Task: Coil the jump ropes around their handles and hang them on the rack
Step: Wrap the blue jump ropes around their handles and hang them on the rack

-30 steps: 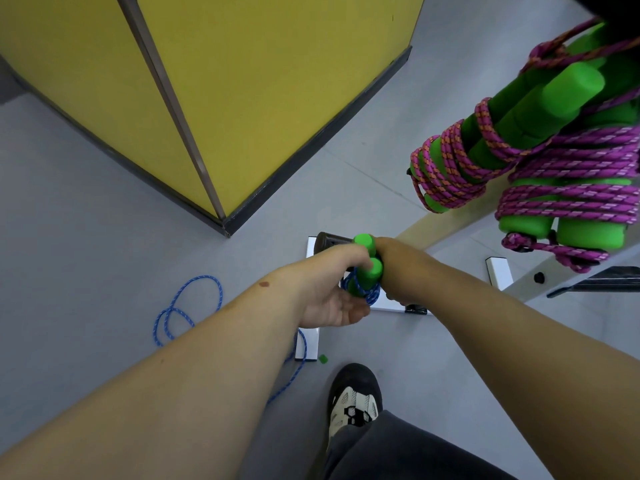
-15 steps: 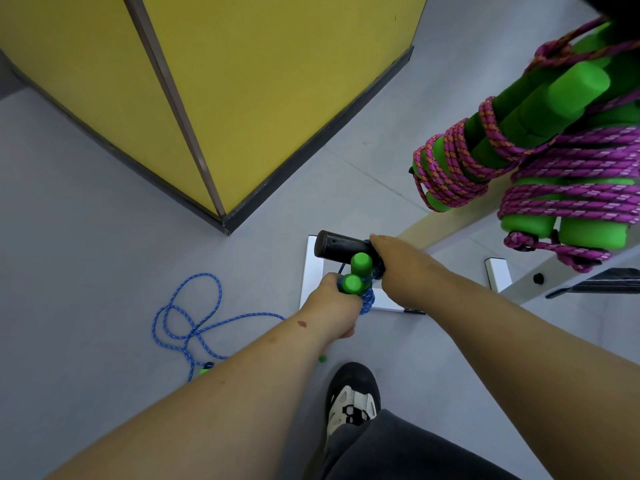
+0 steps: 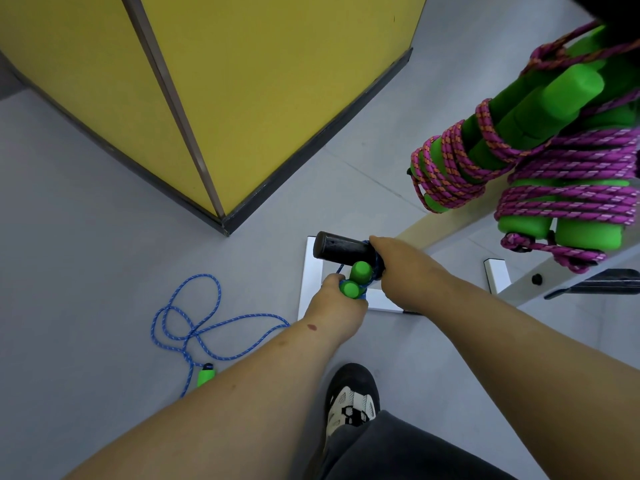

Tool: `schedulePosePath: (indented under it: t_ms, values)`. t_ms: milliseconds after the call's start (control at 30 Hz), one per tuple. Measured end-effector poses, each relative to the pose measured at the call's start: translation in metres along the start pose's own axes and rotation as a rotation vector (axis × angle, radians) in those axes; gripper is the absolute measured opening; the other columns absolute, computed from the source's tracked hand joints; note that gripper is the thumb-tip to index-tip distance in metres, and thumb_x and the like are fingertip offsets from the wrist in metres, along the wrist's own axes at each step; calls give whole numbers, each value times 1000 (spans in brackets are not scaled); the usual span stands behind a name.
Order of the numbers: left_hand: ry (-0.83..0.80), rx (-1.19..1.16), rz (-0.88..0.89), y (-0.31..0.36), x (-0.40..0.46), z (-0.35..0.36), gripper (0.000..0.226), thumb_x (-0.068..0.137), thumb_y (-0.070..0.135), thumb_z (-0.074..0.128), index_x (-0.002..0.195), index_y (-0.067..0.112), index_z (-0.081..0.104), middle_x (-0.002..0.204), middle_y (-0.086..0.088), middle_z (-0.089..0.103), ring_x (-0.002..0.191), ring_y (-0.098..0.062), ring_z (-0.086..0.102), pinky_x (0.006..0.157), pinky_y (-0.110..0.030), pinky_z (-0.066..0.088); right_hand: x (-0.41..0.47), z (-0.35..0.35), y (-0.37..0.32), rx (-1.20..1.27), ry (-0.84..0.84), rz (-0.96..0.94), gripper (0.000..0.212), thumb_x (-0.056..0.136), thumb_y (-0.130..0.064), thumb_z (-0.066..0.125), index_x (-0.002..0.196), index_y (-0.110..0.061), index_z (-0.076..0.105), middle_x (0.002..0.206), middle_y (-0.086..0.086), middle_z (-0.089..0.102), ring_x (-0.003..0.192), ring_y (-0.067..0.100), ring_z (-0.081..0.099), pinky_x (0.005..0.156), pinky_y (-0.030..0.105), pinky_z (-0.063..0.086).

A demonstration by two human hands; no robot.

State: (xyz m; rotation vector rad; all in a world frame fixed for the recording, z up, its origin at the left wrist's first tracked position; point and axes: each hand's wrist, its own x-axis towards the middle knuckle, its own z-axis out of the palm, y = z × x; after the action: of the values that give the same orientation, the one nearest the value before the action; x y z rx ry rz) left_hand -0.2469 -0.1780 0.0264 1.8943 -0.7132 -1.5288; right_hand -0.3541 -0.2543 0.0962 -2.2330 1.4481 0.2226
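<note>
Gripping green handles (image 3: 356,278), both hands (image 3: 398,268) meet.

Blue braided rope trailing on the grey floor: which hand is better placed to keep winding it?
Probably left hand: the blue rope trails on its side, while the right hand grips the green foam handles.

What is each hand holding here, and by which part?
The left hand grips the green handles of the blue jump rope low down, ends poking out. The right hand grips the blue coils beside the black peg.
</note>
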Motion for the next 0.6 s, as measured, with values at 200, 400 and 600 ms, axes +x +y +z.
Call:
schedulePosePath:
  t_ms: [200, 400, 600]
  values:
    - [44, 37, -20, 1, -2, -5, 47, 88, 14, 61, 129, 26, 43, 92, 2, 57, 82, -28, 58, 77, -36, 53, 1, -1, -2, 4, 12, 25, 42, 85, 3, 49, 122, -17, 49, 116, 6, 59, 94, 28, 57, 75, 37, 50]
    - [83, 135, -9, 2, -7, -19, 64, 90, 10, 58, 147, 26, 35, 99, -2, 57, 98, -31, 64, 87, -39, 55, -3, -6, -6, 6, -1, 57, 56, 85, 4, 53, 139, -9, 42, 132, 13, 56, 113, 35, 57, 93, 47, 51]
    - [134, 283, 37, 3, -16, -39, 74, 87, 9, 56, 153, 28, 29, 127, -13, 56, 103, -32, 63, 82, -37, 56, -6, -12, -12, -38, -6, 68, 53, 84, 3, 53, 134, -13, 41, 113, 9, 58, 95, 31, 58, 74, 39, 52]
